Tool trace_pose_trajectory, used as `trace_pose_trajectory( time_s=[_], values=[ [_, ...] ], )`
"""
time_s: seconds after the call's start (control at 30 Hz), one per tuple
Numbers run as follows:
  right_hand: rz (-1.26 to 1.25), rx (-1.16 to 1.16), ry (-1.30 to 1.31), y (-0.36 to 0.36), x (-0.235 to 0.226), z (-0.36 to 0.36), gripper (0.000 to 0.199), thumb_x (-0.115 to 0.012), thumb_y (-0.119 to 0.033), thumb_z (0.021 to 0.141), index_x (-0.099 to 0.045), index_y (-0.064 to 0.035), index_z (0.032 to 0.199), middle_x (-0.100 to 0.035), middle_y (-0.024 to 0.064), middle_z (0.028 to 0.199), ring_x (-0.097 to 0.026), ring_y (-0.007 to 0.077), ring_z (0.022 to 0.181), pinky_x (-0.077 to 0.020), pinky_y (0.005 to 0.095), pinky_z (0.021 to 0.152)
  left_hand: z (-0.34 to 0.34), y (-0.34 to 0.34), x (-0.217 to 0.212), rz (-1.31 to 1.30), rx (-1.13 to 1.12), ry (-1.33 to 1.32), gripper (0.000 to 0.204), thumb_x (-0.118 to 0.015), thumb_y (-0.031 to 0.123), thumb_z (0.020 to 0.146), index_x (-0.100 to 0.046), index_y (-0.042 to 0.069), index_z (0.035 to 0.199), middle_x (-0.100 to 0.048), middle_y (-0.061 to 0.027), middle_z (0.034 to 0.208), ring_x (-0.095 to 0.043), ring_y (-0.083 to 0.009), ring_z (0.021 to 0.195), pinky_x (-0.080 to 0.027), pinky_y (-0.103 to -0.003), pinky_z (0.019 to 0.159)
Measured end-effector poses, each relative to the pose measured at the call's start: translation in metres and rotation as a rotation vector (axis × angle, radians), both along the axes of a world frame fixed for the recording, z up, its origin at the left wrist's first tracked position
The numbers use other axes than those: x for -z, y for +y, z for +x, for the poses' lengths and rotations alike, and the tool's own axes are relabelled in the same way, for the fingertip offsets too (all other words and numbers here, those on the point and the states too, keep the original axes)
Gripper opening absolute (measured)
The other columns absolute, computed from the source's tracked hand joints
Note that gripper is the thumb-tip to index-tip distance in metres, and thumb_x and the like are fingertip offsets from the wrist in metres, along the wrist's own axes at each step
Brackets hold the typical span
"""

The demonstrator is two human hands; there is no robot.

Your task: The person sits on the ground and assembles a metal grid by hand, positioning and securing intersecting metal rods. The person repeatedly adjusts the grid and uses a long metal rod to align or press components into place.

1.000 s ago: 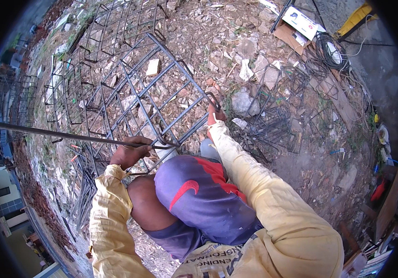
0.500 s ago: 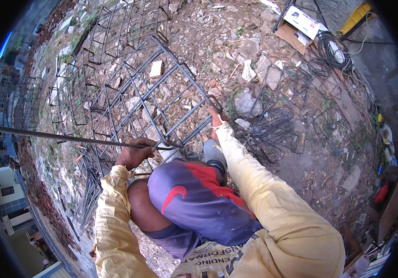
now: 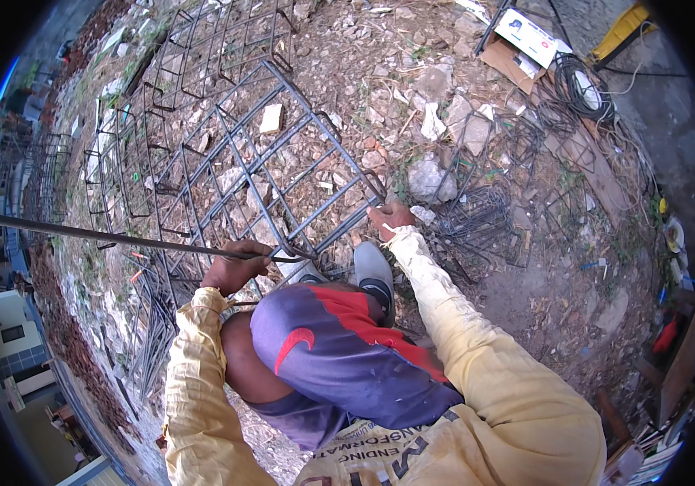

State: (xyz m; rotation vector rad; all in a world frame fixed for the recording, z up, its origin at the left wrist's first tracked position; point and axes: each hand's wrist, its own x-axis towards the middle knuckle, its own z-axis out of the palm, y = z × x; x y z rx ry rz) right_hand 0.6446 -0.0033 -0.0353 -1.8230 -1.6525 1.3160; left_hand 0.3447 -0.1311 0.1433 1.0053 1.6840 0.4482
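My left hand (image 3: 235, 267) is closed around a long dark steel bar (image 3: 112, 236), which runs from the far left edge to just above my left shoe. Its near end lies against the corner of a rebar cage (image 3: 315, 123), a lattice of straight bars tied with bent stirrups. My right hand (image 3: 393, 219) has its fingers curled at the cage's right corner, closed on the end of a bar there. Just what the fingertips pinch is partly hidden. Below the cage's near side are my grey shoes (image 3: 372, 264), between the hands.
More rebar cages (image 3: 193, 49) lie beyond and to the left. Stones and rubble (image 3: 434, 178) cover the ground. Tangled wire (image 3: 481, 219) is at right, with a coiled black cable (image 3: 580, 87) and cardboard box (image 3: 511, 65) farther off. Loose rods (image 3: 151, 344) lie by my left arm.
My right hand has drawn back slightly from the cage's hooked corner and turned, its fingers now pointing left. My left hand and the steel bar have barely moved.
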Motion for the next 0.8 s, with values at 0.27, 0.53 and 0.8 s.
trace_pose_trajectory(
  time_s=[0.27,0.53,0.8],
  values=[
    [0.319,0.31,0.112,-0.015,0.031,-0.018,0.02,-0.071,-0.02,0.081,-0.067,-0.0009,0.084,-0.067,0.017,0.074,-0.065,0.0287,0.068,-0.0498,0.0393,0.066,0.003,0.003,-0.001,-0.007,0.032,0.01,0.022,-0.07,0.013,0.086,-0.067,-0.002,0.102,-0.069,-0.0072,0.084,-0.065,-0.0126,0.073,-0.055,-0.028,0.069],
    [0.487,0.378,0.128,0.001,0.024,-0.022,0.018,-0.07,-0.02,0.084,-0.062,-0.0039,0.085,-0.064,0.0165,0.075,-0.063,0.0313,0.069,-0.0492,0.0399,0.065,0.014,0.015,-0.003,0.01,-0.013,-0.024,0.022,-0.069,0.014,0.087,-0.065,-0.002,0.101,-0.068,-0.0076,0.083,-0.066,-0.013,0.072,-0.055,-0.027,0.068],
    [0.104,0.322,0.343,0.015,0.011,-0.001,0.019,-0.067,-0.02,0.085,-0.061,-0.0012,0.086,-0.065,0.0125,0.073,-0.062,0.0223,0.058,-0.0502,0.0378,0.055,0.016,0.017,-0.004,0.006,-0.041,-0.031,0.021,-0.07,0.013,0.086,-0.066,-0.002,0.1,-0.068,-0.0069,0.082,-0.065,-0.0126,0.072,-0.055,-0.026,0.067]
  ],
)
